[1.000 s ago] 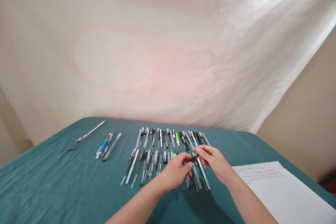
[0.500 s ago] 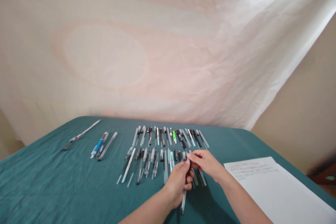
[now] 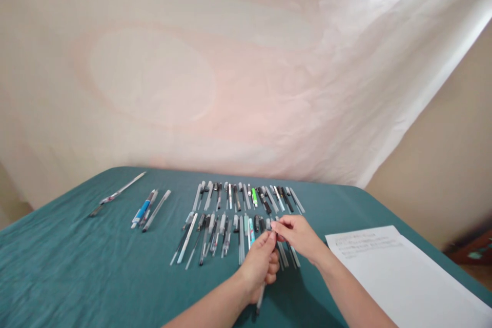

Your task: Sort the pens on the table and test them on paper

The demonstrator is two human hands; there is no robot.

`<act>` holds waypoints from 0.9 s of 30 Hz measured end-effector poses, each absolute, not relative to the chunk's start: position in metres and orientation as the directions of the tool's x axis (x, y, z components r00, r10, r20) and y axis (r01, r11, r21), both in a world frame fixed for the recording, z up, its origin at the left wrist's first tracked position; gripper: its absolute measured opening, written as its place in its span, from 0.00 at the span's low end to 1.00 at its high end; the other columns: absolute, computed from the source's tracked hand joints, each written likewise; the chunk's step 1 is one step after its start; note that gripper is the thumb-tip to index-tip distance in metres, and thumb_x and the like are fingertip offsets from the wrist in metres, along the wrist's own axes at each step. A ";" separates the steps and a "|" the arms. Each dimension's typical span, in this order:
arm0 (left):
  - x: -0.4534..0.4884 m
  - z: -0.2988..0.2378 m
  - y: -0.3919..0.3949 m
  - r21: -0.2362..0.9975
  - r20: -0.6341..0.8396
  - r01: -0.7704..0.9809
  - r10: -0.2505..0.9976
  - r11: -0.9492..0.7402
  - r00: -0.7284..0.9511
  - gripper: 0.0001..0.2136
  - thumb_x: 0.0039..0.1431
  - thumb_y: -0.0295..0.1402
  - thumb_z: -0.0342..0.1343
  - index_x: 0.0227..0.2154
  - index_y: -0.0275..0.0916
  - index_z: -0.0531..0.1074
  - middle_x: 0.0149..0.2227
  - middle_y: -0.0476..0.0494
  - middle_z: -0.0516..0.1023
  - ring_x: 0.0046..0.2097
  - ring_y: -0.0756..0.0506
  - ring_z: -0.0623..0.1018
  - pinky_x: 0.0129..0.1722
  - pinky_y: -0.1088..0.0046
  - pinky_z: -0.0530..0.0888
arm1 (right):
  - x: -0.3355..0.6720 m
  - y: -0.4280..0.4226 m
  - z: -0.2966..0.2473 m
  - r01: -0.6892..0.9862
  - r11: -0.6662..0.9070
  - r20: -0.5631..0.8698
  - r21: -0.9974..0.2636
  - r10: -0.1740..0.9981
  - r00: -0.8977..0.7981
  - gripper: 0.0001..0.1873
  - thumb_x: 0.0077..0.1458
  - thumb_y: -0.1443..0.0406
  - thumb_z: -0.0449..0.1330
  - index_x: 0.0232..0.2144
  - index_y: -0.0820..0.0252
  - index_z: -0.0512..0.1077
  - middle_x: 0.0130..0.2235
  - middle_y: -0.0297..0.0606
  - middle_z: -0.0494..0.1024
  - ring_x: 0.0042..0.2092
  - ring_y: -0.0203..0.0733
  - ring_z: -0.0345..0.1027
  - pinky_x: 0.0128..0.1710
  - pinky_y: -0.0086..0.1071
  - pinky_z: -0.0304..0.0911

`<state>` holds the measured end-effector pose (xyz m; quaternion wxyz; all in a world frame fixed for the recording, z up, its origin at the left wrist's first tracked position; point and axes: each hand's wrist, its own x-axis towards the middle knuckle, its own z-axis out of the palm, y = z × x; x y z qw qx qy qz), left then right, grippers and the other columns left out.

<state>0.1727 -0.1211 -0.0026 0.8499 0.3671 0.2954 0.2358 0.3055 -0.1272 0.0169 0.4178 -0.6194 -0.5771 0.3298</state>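
Jutting below the left hand (image 3: 262, 262), a pen (image 3: 261, 297) is held aslant over the table (image 3: 96, 277), in front of the near row (image 3: 241, 241) of pens; whether its lower end is rested on the cloth cannot be told. The left fingers are wrapped tightly around it. The right hand (image 3: 295, 237) is brought to its upper end, fingertips bunched beside the left thumb; what is pinched there, if anything, is hidden. Compared with a second ago, the hands are drawn closer together, and the pen's lower length is now exposed; by this, handling seems to be centred on the top end. On the paper (image 3: 395, 271), a few faint lines are seen, too blurred to be read. No brand can be made out on any pen.
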 end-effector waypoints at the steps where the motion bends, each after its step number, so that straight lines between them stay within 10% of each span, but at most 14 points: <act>1: 0.173 -0.002 -0.122 0.766 -0.330 -0.182 0.620 0.617 0.711 0.16 0.50 0.50 0.49 0.31 0.42 0.58 0.16 0.61 0.48 0.16 0.58 0.44 0.17 0.80 0.38 | 0.306 -0.127 0.019 0.431 0.018 0.076 -0.902 0.990 0.117 0.20 0.48 0.53 0.55 0.18 0.64 0.69 0.18 0.31 0.68 0.22 0.33 0.59 0.21 0.25 0.54; 8: 0.174 -0.008 -0.119 0.740 -0.292 -0.257 0.642 0.621 0.709 0.14 0.55 0.45 0.46 0.33 0.39 0.62 0.17 0.58 0.53 0.16 0.58 0.47 0.16 0.81 0.40 | 0.339 -0.123 0.028 0.290 -0.012 0.075 -0.957 0.954 0.289 0.20 0.49 0.52 0.53 0.28 0.64 0.71 0.24 0.35 0.71 0.22 0.32 0.61 0.17 0.23 0.55; 27: 0.177 -0.017 -0.117 0.619 -0.245 -0.387 0.636 0.683 0.732 0.08 0.57 0.34 0.46 0.30 0.33 0.64 0.21 0.52 0.59 0.19 0.57 0.59 0.18 0.81 0.47 | 0.379 -0.098 -0.050 0.554 -0.104 0.139 -0.826 0.915 0.378 0.12 0.47 0.61 0.55 0.34 0.62 0.70 0.31 0.39 0.75 0.30 0.39 0.69 0.32 0.31 0.63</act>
